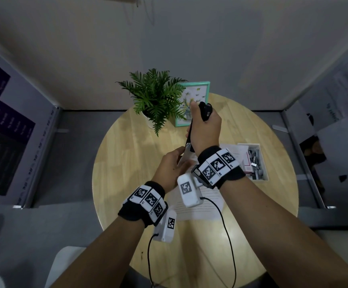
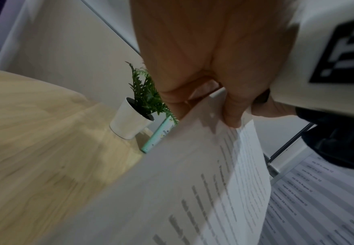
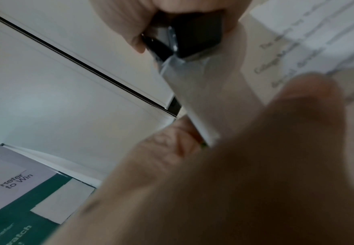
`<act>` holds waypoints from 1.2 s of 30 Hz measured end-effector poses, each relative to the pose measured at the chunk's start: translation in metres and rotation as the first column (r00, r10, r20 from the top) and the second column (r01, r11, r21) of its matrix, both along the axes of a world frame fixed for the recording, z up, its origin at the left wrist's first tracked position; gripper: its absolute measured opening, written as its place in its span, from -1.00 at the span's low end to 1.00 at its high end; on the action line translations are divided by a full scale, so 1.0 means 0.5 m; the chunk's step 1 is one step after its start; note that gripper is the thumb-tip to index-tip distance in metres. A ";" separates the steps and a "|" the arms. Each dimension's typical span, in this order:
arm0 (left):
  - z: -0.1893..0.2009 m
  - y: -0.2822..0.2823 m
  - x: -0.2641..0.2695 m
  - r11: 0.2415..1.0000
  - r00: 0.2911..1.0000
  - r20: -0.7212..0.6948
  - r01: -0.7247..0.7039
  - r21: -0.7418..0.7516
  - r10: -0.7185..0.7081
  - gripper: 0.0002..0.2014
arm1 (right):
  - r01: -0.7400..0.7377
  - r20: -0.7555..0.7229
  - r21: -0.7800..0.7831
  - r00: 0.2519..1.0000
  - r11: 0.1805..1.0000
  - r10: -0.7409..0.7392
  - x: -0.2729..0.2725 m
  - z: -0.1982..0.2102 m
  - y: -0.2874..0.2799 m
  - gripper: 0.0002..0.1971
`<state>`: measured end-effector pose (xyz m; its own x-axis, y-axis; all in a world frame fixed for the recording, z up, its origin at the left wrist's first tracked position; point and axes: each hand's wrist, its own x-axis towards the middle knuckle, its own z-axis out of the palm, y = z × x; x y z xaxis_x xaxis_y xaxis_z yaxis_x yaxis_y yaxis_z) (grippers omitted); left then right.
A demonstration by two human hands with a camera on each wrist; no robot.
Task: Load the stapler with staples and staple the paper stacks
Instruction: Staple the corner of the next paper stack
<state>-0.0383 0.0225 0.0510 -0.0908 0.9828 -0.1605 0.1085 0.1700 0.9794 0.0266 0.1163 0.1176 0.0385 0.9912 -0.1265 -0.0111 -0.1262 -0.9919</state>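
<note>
The black stapler (image 1: 205, 112) is held up in the air above the far middle of the round wooden tabletop (image 1: 127, 159), and its mouth bites the top corner of a lifted paper stack (image 2: 203, 174). It is a small, rigid tool, probably light enough for 1 hand, and best gripped around its body so the squeeze runs straight through the top arm; the right hand (image 1: 205, 129) is wrapped round it that way. The paper is thin, floppy and liable to fan apart, so it wants a firm pinch close to the corner being stapled; the left hand (image 1: 170, 167) pinches the sheets just below the stapler, thumb on the printed face in the left wrist view. More printed sheets (image 1: 198, 204) lie flat on the tabletop beneath the wrists. To the right sits a white tray (image 1: 262, 161) holding staple strips and small boxes. At the far edge stand a potted fern (image 1: 154, 96) and a teal picture frame (image 1: 207, 88).
</note>
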 end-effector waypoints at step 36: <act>0.090 -0.008 0.000 0.596 0.551 -0.418 -0.190 0.780 0.722 -0.68 | -0.568 -0.306 -0.128 0.803 0.813 0.512 0.144 0.062 -0.032 -0.71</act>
<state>-0.0381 0.0187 0.0958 -0.3669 0.5769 0.7298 0.8234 -0.1637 0.5434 0.0985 0.1000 0.1486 -0.5549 0.7909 -0.2579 -0.1195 -0.3825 -0.9162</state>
